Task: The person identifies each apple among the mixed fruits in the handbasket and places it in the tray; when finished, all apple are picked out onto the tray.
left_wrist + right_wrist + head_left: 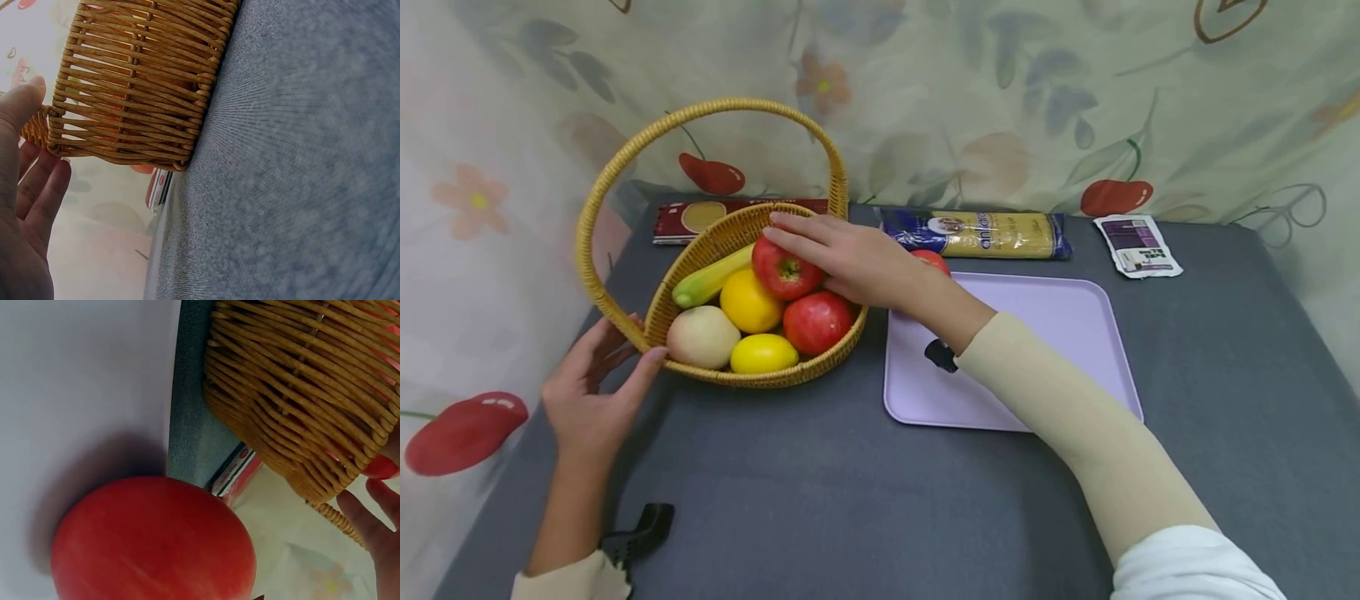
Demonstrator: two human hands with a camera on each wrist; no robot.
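Note:
A wicker basket [775, 379] with a tall arched handle holds a red apple [790, 268] on top, a second red apple [820, 323], an orange [750, 302], a lemon [764, 354], a peach [703, 337] and a long green vegetable [711, 282]. My left hand [597, 387] pinches the rim at the handle's near foot, thumb in front and fingers behind. Over the top apple lies my right hand [850, 254], its fingers stretched across the fruit. In the right wrist view, its fingertips are beside the basket rim.
A lilac tray [1090, 333] lies right of the basket, under my right forearm. At its back left corner sits a round red fruit [153, 544]. Along the back are a red packet [673, 223], a bag of pasta [1000, 234] and a white-and-purple pouch [1138, 247].

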